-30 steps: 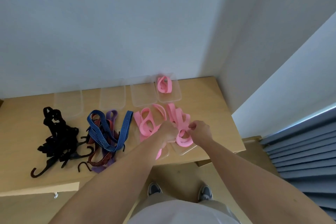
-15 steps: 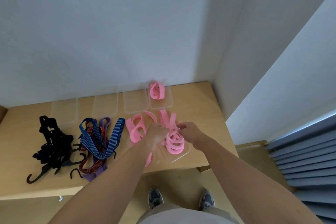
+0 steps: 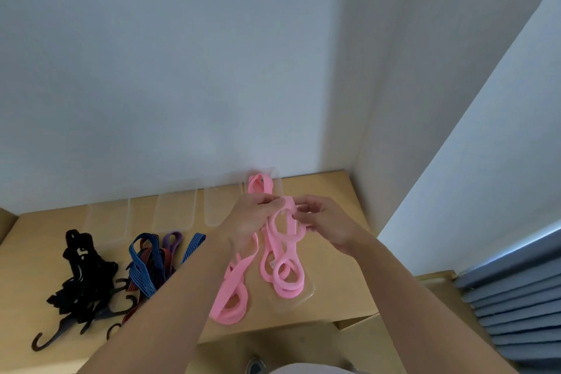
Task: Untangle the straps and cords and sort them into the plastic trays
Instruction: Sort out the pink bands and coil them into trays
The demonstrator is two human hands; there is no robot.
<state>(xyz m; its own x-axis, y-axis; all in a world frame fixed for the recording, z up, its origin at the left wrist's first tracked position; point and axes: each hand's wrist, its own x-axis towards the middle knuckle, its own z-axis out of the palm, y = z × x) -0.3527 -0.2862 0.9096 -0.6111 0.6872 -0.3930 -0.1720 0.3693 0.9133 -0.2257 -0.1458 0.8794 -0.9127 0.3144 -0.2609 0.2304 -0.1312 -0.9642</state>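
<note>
My left hand (image 3: 249, 220) and my right hand (image 3: 326, 222) are raised over the table and both pinch the top of a pink strap (image 3: 283, 244) between them. The strap hangs down in loops; its lower coils (image 3: 287, 278) lie in a clear plastic tray (image 3: 308, 294) near the front edge. A second bunch of pink strap (image 3: 230, 297) trails down on the left of it. More pink strap (image 3: 258, 187) sits in a clear tray at the back by the wall.
Three empty clear trays (image 3: 174, 215) line the wall on the wooden table (image 3: 340, 252). A blue, red and purple striped cord tangle (image 3: 151, 264) and a black hooked cord tangle (image 3: 79, 276) lie at left. A wall corner and blue blinds (image 3: 516, 297) are at right.
Both hands have lifted the pink strap up off the table and away from me, stretching it out above the front tray. My head has tilted up, so the table sits lower in view.
</note>
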